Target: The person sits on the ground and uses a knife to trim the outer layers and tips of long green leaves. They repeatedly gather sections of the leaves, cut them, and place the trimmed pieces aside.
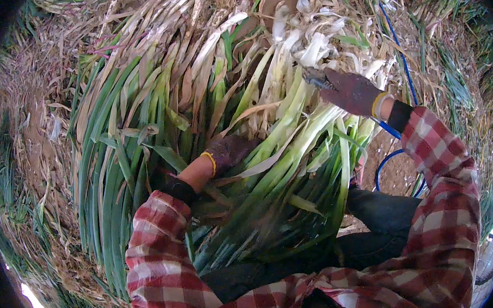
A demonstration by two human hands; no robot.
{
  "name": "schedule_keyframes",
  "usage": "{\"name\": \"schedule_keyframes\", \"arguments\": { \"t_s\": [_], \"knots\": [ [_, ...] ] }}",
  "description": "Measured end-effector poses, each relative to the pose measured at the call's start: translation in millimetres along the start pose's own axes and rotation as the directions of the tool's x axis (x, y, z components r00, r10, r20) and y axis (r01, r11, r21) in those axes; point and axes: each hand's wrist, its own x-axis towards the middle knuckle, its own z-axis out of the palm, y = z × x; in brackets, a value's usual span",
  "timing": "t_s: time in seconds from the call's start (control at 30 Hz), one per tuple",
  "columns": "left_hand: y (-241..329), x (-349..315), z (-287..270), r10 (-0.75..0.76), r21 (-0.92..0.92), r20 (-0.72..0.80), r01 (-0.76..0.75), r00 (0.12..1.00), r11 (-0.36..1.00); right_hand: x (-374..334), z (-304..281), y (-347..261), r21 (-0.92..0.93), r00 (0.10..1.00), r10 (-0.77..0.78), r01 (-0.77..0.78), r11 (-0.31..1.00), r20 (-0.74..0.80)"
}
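A thick spread of long green onions [296, 117] lies in front of me, white ends away from me and green leaves towards my lap. My left hand [232, 151], in a dark brown glove with a yellow cuff, reaches in among the stalks; its fingers are hidden between them. Over the pale upper stalks on the right is my right hand [348, 91], gloved alike. Its fingers are closed around something greyish [316, 78], too unclear to name. White, peeled-looking ends [314, 49] lie just beyond it.
A blue hose [404, 59] runs down on the right, passes by my right wrist and loops near my knee. More green onions with dry brown outer leaves [143, 66] lie at the left. Loose skins and leaf scraps [37, 135] cover the brown soil around.
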Motion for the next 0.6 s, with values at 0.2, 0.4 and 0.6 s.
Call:
{"name": "schedule_keyframes", "arguments": {
  "t_s": [0.2,0.4,0.6],
  "knots": [
    [32.1,5.4,-0.4,-0.056,0.162,0.074,0.043,0.996,0.986,29.6,-6.0,13.1,0.003,0.989,0.067,-0.067,0.998,-0.129],
    [35.8,6.9,-13.1,-0.5,0.157,-0.196,0.531,0.843,0.833,15.1,21.4,-17.1,0.009,0.994,-0.099,0.098,0.995,0.042],
    [-83.9,-12.0,-47.4,-0.589,0.336,-0.572,0.818,0.571,0.467,19.6,32.5,-46.2,0.022,0.979,-0.196,0.195,0.981,0.052]
  ]
}}
